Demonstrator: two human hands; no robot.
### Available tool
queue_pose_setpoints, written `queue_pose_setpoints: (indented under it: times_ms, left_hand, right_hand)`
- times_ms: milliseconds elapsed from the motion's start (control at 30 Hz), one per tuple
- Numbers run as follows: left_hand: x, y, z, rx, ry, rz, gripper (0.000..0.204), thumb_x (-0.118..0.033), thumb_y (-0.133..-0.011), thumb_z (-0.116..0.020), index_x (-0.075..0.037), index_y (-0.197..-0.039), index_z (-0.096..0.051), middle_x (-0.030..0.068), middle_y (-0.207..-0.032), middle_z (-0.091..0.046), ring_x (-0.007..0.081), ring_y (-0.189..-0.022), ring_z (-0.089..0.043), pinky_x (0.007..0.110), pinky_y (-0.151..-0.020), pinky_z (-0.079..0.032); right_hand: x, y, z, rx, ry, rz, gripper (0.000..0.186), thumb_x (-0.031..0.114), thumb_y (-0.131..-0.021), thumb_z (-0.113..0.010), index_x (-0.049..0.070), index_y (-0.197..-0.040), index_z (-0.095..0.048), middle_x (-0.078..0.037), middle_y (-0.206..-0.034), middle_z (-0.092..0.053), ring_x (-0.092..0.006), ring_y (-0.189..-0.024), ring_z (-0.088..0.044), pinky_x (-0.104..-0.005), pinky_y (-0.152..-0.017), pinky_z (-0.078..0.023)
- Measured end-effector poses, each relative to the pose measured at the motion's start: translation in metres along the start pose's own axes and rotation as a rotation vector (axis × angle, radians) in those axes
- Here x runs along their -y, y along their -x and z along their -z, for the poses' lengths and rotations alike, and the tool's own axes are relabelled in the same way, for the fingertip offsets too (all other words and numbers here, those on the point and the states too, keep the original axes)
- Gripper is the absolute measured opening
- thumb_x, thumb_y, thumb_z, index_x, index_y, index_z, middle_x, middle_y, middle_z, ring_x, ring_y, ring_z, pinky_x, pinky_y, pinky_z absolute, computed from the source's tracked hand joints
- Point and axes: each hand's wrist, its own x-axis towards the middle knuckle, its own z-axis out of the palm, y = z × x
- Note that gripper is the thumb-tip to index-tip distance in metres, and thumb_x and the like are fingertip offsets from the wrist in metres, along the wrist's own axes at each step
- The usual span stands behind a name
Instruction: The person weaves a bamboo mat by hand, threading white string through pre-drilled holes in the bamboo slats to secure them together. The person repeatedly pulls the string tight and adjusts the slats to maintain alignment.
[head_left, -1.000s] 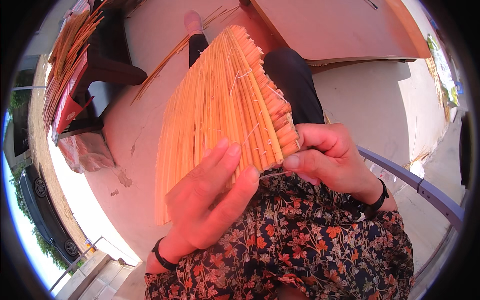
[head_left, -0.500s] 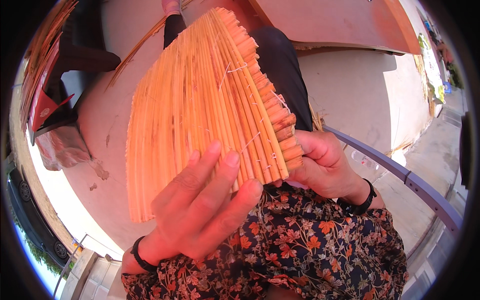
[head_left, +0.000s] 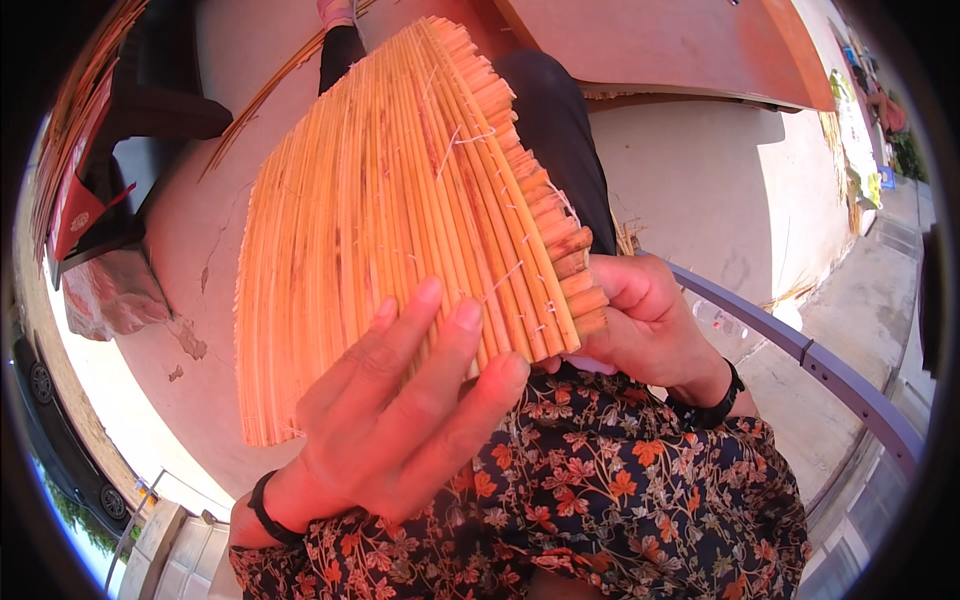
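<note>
A flat mat of orange-yellow reed stalks [head_left: 400, 200], tied side by side with thin white thread, fills the middle of the view, held up over my lap. My left hand [head_left: 400, 420] lies on its near face with fingers spread and flat against the stalks. My right hand [head_left: 645, 320] grips the thick cut ends at the mat's lower right corner. Both wrists wear dark bands. My floral sleeves [head_left: 600, 500] show below.
A bundle of loose reeds [head_left: 75, 110] lies at the upper left beside a dark object with a red part. Bare concrete ground [head_left: 700, 170] lies beyond my dark trouser leg [head_left: 555, 130]. A grey metal bar [head_left: 800, 350] runs along the right. A parked car [head_left: 40, 400] sits at the far left edge.
The mat has come closer to the camera and looks larger. My left hand has slid a little toward the right along the stalks. My right hand keeps its grip.
</note>
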Motion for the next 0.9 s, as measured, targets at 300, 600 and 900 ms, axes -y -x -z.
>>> queue_pose_setpoints:
  times_ms: [300, 600, 900]
  left_hand:
    - [0.003, 0.006, -0.012, -0.063, -0.098, -0.004, 0.029, -0.014, -0.085, -0.070, -0.010, -0.114, -0.071, 0.0194, -0.116, -0.069, 0.0369, -0.103, -0.071, 0.042, -0.082, -0.060]
    - [-0.002, 0.003, -0.007, 0.015, -0.012, 0.013, 0.036, 0.012, -0.077, -0.068, -0.001, -0.111, -0.067, 0.0257, -0.112, -0.067, 0.0441, -0.102, -0.070, 0.048, -0.083, -0.062]
    - [-0.003, 0.003, -0.006, 0.044, 0.016, 0.027, 0.031, 0.005, -0.080, -0.069, -0.002, -0.110, -0.069, 0.0242, -0.111, -0.069, 0.0429, -0.102, -0.070, 0.046, -0.083, -0.062]
  right_hand:
    - [-0.014, -0.001, 0.004, -0.019, -0.297, -0.037, 0.026, 0.010, -0.093, -0.068, -0.004, -0.115, -0.064, -0.015, -0.085, -0.070, -0.0068, -0.050, -0.049, -0.0201, -0.046, -0.036]
    - [-0.028, 0.001, 0.011, 0.001, -0.304, -0.082, 0.029, 0.009, -0.088, -0.073, -0.004, -0.113, -0.065, -0.016, -0.094, -0.072, -0.0164, -0.069, -0.068, -0.0254, -0.059, -0.052]
    - [-0.028, 0.004, 0.009, -0.067, -0.332, -0.139, 0.027, 0.008, -0.088, -0.072, -0.004, -0.112, -0.066, -0.013, -0.095, -0.071, -0.0180, -0.075, -0.068, -0.0281, -0.064, -0.054]
